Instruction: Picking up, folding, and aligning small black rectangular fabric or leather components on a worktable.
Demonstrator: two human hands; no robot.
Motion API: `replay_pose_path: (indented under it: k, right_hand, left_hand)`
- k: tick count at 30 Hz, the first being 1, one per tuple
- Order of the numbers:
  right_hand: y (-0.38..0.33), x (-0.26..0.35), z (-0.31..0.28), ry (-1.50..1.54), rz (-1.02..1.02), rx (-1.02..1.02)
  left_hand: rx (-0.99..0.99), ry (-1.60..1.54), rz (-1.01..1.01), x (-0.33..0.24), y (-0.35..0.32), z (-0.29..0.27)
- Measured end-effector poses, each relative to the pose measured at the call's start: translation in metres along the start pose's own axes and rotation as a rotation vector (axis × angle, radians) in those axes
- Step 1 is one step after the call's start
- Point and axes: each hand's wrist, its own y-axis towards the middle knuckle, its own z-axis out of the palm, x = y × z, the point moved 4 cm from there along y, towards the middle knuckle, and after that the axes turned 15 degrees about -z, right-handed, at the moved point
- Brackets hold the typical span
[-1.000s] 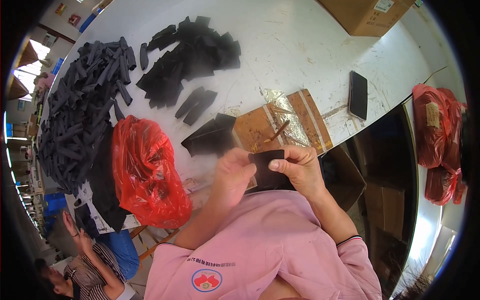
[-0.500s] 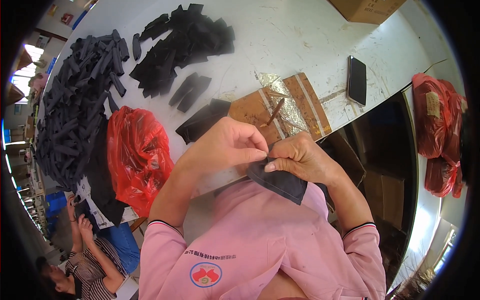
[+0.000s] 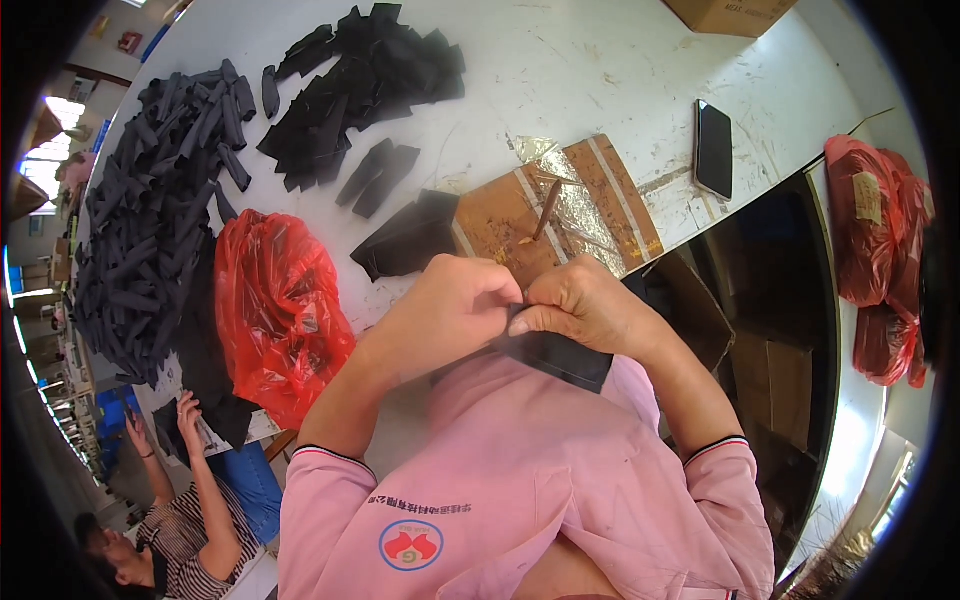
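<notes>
A dark fabric piece (image 3: 565, 360) is held in front of my chest at the table edge. My right hand (image 3: 590, 305) pinches its upper edge between thumb and bent fingers. Close against it, my left hand (image 3: 455, 310) is closed on the same edge, its fingertips partly hidden. The loose part of the piece hangs down to the right over my pink shirt. Just beyond my hands lies a brown board (image 3: 490, 220) with pale strips, and a thin brown rod (image 3: 547, 210) stands up from it. A flat black fabric piece (image 3: 410, 240) lies left of the board.
Heaps of dark rolled pieces (image 3: 150, 230) and black cut pieces (image 3: 370, 90) cover the table's left side. A red plastic bag (image 3: 275, 310) lies by my left arm. A phone (image 3: 713, 150), a carton (image 3: 735, 12) and red bags (image 3: 865, 220) are rightward. A seated person (image 3: 190, 530) is at lower left.
My hands have drawn closer together on the fabric, and the left has shifted slightly left and down. The fabric's loose part has swung up a little. The seated person's hands have moved.
</notes>
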Motion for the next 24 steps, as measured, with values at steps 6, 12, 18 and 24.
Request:
replay_pose_path:
  k: [6, 12, 18, 24]
  right_hand:
    - [-0.016, 0.034, -0.006, -0.526, -0.084, -0.541]
    - [-0.011, 0.01, 0.007, -0.082, -0.096, -0.662]
    - [-0.006, 0.001, 0.015, -0.343, -0.023, -0.694]
    - [-0.016, -0.017, 0.018, 0.76, 0.238, -0.71]
  left_hand:
    - [-0.269, -0.499, -0.136, 0.033, -0.006, 0.013]
    - [-0.711, -0.257, 0.088, 0.02, -0.013, 0.028]
    - [-0.73, -0.624, -0.014, 0.035, 0.001, 0.032]
    - [-0.017, -1.217, -0.073, 0.026, 0.004, 0.032]
